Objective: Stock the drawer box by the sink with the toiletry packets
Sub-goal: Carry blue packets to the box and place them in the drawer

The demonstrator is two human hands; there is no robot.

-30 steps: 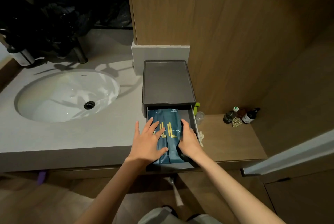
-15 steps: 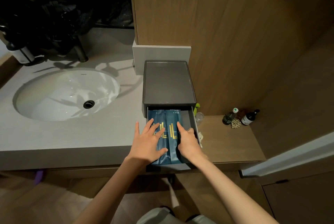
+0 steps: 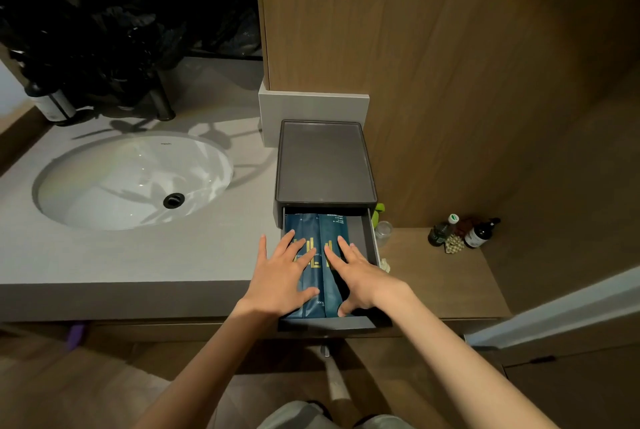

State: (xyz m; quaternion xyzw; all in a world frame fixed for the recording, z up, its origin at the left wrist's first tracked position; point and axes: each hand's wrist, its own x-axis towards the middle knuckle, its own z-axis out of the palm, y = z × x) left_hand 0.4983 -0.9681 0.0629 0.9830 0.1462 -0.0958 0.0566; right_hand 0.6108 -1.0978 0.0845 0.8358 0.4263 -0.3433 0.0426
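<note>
Left hand (image 3: 282, 276) and right hand (image 3: 360, 274) lie flat, fingers spread, on the blue toiletry packets (image 3: 320, 241) in the pulled-out drawer (image 3: 369, 238).

2 hands (image 3: 282, 276), 2 blue packets (image 3: 311, 231), 1 drawer box (image 3: 325, 165), 1 sink (image 3: 135, 179), 2 bottles (image 3: 479, 234)

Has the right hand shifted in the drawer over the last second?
Yes. The right hand has slid left, away from the drawer's right wall, toward the left hand.
</note>
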